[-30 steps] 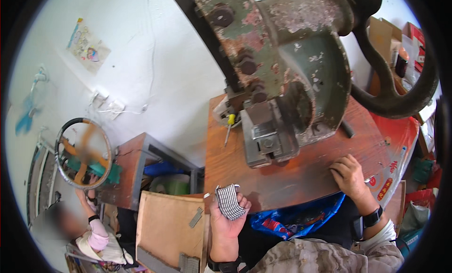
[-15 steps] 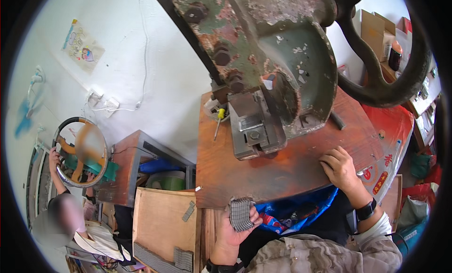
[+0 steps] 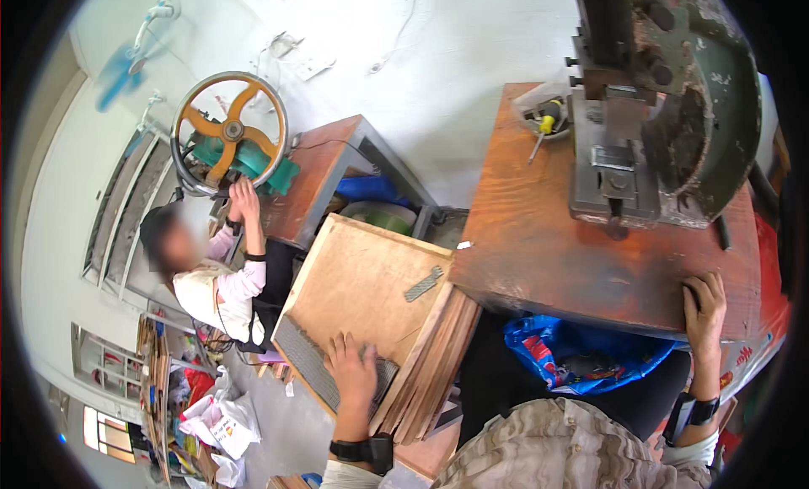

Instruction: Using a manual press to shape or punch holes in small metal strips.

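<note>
My left hand point(image 3: 352, 373) lies palm down over a block of small grey ridged metal pieces point(image 3: 305, 354) lined up along the near edge of a shallow wooden tray point(image 3: 362, 265). Its fingers are spread, and the palm hides part of the row. One short strip of the same grey pieces point(image 3: 423, 284) lies apart near the tray's right side. My right hand point(image 3: 706, 310) rests at the front edge of the reddish wooden workbench point(image 3: 539, 228), fingers loosely bent on the top, holding nothing that shows. Farther back on that bench stands a worn green hand press point(image 3: 725, 143) with a steel die point(image 3: 613, 181).
A yellow-handled screwdriver point(image 3: 548, 118) leans in a bowl beside the press. A blue plastic bag point(image 3: 548, 354) lies open below the bench edge. More wooden trays point(image 3: 434, 371) are stacked under the top one. At left, a co-worker point(image 3: 219, 291) grips a large handwheel point(image 3: 190, 139).
The view has swung to the left. My left hand has gone from holding a stack of grey pieces above my lap to lying on the row in the tray. My right hand stays at the bench edge.
</note>
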Tool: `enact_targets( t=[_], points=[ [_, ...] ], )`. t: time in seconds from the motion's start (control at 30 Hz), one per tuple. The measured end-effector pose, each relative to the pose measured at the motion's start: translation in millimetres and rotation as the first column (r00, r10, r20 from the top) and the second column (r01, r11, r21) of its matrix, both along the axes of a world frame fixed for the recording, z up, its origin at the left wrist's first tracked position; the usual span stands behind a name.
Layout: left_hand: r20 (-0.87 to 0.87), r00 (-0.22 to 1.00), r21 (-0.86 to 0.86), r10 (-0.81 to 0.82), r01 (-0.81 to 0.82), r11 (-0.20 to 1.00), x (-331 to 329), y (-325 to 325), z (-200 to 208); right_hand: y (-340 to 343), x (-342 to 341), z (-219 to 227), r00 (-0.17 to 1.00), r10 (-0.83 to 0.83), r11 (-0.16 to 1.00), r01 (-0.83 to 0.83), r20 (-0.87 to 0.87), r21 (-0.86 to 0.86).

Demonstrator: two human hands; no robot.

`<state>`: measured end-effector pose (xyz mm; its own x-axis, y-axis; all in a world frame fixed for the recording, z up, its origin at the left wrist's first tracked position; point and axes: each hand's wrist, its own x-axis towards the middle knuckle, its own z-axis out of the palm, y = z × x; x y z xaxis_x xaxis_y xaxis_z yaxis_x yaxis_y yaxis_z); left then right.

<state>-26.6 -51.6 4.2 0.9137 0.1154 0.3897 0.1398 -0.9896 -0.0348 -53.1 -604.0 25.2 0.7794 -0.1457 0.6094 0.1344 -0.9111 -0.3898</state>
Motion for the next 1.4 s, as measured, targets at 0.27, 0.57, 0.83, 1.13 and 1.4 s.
enact_targets(
  t=[0.27,0.57,0.83,1.13,1.4],
  points=[
    [-0.252,0.951,-0.365,-0.182,0.080,0.927,-23,24,34,0,3,-4,1.000,0.007,1.000,-0.007,-0.023,-0.011],
    [-0.501,0.828,-0.668,-0.253,-0.183,0.722,6,59,39,-2,2,-9,1.000,-0.020,0.998,0.019,-0.024,-0.063],
    [-0.479,0.833,-0.769,-0.276,-0.246,0.590,8,68,34,-5,3,-11,1.000,-0.020,0.994,0.018,-0.019,-0.104],
    [-0.363,0.894,-0.521,-0.264,0.040,0.853,-1,57,34,0,5,-10,0.999,-0.022,0.997,0.020,-0.024,-0.071],
    [-0.277,0.948,-0.464,-0.157,0.011,0.886,15,43,31,0,0,-1,0.997,-0.074,0.994,0.073,-0.002,-0.087]
  ],
)
